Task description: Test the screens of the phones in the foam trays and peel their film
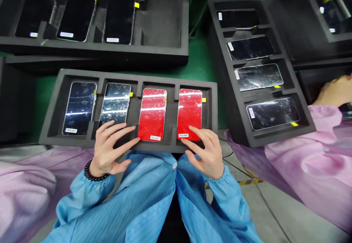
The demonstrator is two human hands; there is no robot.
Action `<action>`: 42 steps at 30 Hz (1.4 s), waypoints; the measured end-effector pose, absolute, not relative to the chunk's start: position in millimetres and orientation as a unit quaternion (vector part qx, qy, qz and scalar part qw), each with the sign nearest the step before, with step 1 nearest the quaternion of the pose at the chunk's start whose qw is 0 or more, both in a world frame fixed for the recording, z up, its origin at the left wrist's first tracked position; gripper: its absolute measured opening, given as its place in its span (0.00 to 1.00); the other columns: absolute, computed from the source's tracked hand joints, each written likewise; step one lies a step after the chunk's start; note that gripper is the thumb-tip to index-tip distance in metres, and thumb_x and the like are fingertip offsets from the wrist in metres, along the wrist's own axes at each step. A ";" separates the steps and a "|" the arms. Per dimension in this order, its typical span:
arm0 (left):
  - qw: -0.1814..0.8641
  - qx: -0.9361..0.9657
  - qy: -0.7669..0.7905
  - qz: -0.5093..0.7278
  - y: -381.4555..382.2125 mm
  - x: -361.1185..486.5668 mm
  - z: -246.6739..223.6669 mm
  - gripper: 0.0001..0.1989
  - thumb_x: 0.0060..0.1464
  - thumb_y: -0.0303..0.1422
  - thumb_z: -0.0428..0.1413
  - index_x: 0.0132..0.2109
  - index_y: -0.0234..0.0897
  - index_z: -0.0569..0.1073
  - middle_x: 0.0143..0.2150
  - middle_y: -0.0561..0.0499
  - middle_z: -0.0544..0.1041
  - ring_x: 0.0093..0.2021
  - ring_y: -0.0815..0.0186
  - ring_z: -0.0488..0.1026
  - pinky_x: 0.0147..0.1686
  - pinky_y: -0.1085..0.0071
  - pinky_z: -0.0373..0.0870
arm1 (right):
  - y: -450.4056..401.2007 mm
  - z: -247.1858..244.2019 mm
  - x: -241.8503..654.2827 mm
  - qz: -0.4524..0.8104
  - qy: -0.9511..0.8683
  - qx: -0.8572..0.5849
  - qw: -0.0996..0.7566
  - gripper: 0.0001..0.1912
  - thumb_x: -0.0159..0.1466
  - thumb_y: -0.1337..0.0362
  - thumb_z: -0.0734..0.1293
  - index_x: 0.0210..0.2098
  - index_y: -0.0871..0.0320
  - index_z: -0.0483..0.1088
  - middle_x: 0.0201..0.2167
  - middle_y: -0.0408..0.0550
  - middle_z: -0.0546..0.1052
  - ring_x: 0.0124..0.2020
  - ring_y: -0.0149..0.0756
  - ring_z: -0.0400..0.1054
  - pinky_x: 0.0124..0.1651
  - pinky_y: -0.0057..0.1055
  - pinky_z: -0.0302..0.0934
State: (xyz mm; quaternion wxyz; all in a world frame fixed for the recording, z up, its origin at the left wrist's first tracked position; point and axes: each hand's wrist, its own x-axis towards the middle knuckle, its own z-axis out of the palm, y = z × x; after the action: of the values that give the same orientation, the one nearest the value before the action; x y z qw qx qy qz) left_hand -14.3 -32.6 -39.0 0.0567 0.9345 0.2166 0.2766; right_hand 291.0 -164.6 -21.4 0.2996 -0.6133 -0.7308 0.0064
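A black foam tray (134, 78) in front of me holds several phones in separate slots. Two at its left show dark screens, a dark blue one (79, 107) and a reflective one (114, 102). Two at its right show red screens, a middle red phone (152, 114) and a right red phone (189, 111). My left hand (111, 149) is spread over the lower end of the reflective phone, a fingertip by the middle red phone's corner. With fingers apart, my right hand (206, 149) touches the lower part of the right red phone. Neither hand grips anything.
Behind lies a larger black tray (162, 54) with dark phones and one bare slot. Another phone tray (239, 125) stands at the right. People in pink sleeves (310, 155) are on both sides, and a person's hand (334, 91) shows at the right edge.
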 end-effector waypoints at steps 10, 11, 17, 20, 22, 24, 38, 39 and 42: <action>0.086 0.950 0.223 0.202 -31.9 -14.4 -37.0 0.29 0.62 0.54 0.44 0.63 0.49 0.71 0.65 0.43 0.68 0.63 0.48 0.66 0.65 0.44 0.58 | -164.7 -23.1 288.6 -0.015 -0.761 -0.617 0.199 0.17 0.68 0.58 0.64 0.55 0.52 0.74 0.61 0.51 0.73 0.54 0.44 0.69 0.64 0.47 0.57; 0.090 0.949 0.222 0.204 -32.1 -14.9 -37.1 0.30 0.62 0.55 0.44 0.63 0.49 0.70 0.66 0.43 0.68 0.63 0.48 0.66 0.65 0.43 0.58 | -165.3 -23.2 288.7 -0.013 -0.761 -0.619 0.196 0.17 0.69 0.58 0.64 0.55 0.52 0.74 0.61 0.51 0.74 0.54 0.44 0.69 0.64 0.48 0.57; 0.088 0.953 0.215 0.196 -33.6 -14.4 -38.4 0.32 0.63 0.55 0.42 0.66 0.47 0.67 0.67 0.41 0.66 0.64 0.46 0.65 0.65 0.43 0.58 | -166.3 -22.3 289.1 -0.015 -0.763 -0.618 0.190 0.18 0.71 0.56 0.60 0.55 0.53 0.74 0.60 0.51 0.75 0.54 0.43 0.69 0.64 0.48 0.56; 0.080 0.956 0.206 0.194 -33.1 -13.4 -39.3 0.32 0.62 0.55 0.43 0.66 0.45 0.67 0.67 0.39 0.66 0.64 0.45 0.65 0.65 0.43 0.58 | -165.8 -22.0 289.8 -0.012 -0.765 -0.616 0.189 0.18 0.71 0.57 0.61 0.55 0.54 0.74 0.60 0.52 0.74 0.54 0.44 0.70 0.64 0.48 0.57; 0.081 0.956 0.206 0.195 -32.6 -13.5 -39.7 0.33 0.62 0.55 0.43 0.65 0.43 0.68 0.66 0.38 0.67 0.64 0.45 0.66 0.65 0.43 0.58 | -166.0 -22.4 290.4 -0.008 -0.765 -0.615 0.189 0.19 0.70 0.57 0.62 0.56 0.54 0.74 0.60 0.53 0.74 0.54 0.45 0.70 0.64 0.49 0.57; 0.082 0.957 0.201 0.192 -32.5 -13.7 -39.5 0.32 0.61 0.54 0.44 0.65 0.44 0.68 0.66 0.39 0.67 0.64 0.45 0.66 0.64 0.43 0.59 | -166.4 -23.2 290.8 -0.005 -0.766 -0.615 0.189 0.19 0.70 0.57 0.62 0.57 0.54 0.73 0.60 0.53 0.74 0.54 0.45 0.70 0.64 0.49 0.57; 0.071 0.958 0.199 0.193 -32.6 -9.5 -35.3 0.34 0.63 0.53 0.42 0.70 0.44 0.60 0.68 0.39 0.65 0.63 0.45 0.67 0.62 0.45 0.61 | -164.8 -20.5 290.6 -0.010 -0.762 -0.619 0.190 0.19 0.71 0.58 0.59 0.58 0.55 0.70 0.61 0.54 0.74 0.54 0.43 0.72 0.64 0.47 0.58; 0.070 0.959 0.199 0.189 -32.7 -9.6 -35.7 0.34 0.63 0.52 0.42 0.70 0.45 0.61 0.68 0.39 0.66 0.63 0.45 0.67 0.62 0.44 0.61 | -164.8 -20.4 290.7 -0.007 -0.762 -0.619 0.187 0.18 0.71 0.59 0.59 0.57 0.54 0.71 0.61 0.53 0.74 0.54 0.42 0.72 0.64 0.47 0.58; 0.070 0.957 0.209 0.190 -33.1 -10.8 -36.7 0.35 0.63 0.54 0.40 0.71 0.44 0.58 0.68 0.40 0.65 0.63 0.46 0.66 0.63 0.45 0.62 | -164.7 -20.7 290.8 -0.011 -0.757 -0.621 0.203 0.19 0.72 0.57 0.58 0.59 0.54 0.68 0.60 0.55 0.74 0.54 0.41 0.72 0.63 0.47 0.58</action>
State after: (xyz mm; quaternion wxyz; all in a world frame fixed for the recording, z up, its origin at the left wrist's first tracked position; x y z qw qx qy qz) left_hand -10.8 -33.1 -36.7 0.0700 0.9567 0.2091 0.1900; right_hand 290.8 -164.7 -20.7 0.2031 -0.6209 -0.7571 -0.0113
